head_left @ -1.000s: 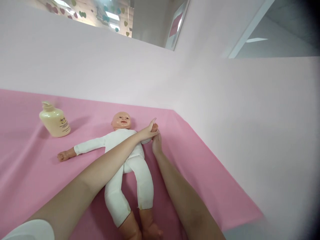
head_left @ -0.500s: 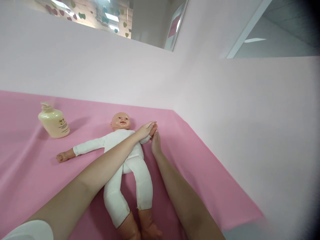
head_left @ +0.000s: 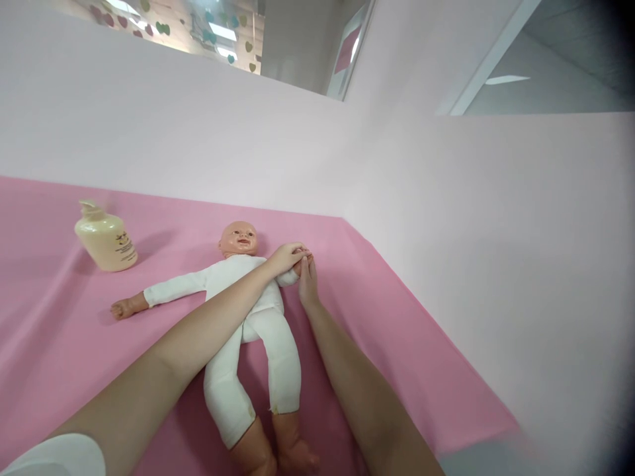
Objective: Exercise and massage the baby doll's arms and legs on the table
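Observation:
A baby doll with a white cloth body and plastic head, hands and feet lies on its back. My left hand reaches across its chest and is closed around the doll's hand on the right side. From the near right, my right hand holds that same doll hand, its fingers meeting those of my left hand. Most of the held doll hand is hidden between my fingers. The doll's other arm stretches out to the left on the sheet.
A pink sheet covers the surface under the doll. A cream-coloured pump bottle stands at the left, beyond the doll's outstretched arm. Pale walls rise behind and to the right, with windows above.
My left fingers have curled down from a straighter pose over the doll's hand. My right fingertips have moved in closer against it. The doll's body stays in place.

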Motion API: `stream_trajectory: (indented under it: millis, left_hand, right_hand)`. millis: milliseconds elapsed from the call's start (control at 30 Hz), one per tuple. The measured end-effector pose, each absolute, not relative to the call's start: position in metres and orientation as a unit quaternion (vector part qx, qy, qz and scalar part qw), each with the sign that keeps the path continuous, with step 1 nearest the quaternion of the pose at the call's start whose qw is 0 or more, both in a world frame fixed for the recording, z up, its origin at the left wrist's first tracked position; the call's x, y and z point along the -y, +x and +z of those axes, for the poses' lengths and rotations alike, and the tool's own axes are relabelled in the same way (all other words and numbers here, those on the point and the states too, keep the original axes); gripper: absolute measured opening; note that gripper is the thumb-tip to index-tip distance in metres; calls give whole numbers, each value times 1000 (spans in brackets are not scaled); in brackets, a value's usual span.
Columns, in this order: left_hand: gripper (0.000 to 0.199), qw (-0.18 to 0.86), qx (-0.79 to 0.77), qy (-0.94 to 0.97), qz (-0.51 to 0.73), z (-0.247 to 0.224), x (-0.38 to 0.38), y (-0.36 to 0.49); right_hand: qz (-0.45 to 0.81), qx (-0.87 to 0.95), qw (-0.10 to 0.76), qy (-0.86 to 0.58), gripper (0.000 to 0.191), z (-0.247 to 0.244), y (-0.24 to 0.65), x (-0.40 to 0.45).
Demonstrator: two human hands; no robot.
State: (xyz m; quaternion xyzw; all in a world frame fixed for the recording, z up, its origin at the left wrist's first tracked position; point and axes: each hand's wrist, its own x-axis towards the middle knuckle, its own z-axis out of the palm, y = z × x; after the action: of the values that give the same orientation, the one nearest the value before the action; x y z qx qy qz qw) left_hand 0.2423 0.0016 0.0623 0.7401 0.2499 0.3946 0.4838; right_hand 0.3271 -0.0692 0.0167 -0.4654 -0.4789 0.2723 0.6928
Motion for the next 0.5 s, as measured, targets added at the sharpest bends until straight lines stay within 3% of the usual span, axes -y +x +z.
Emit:
stream_trajectory:
  millis: [367,500]
  left_hand:
    - [18,426,-244,792,362,74,12,239]
    - [25,430,-232,797,356,75,16,240]
  right_hand:
    - [271,448,712,-468,34,20,328,71]
    - [247,440,723,-472,30,20,325,70]
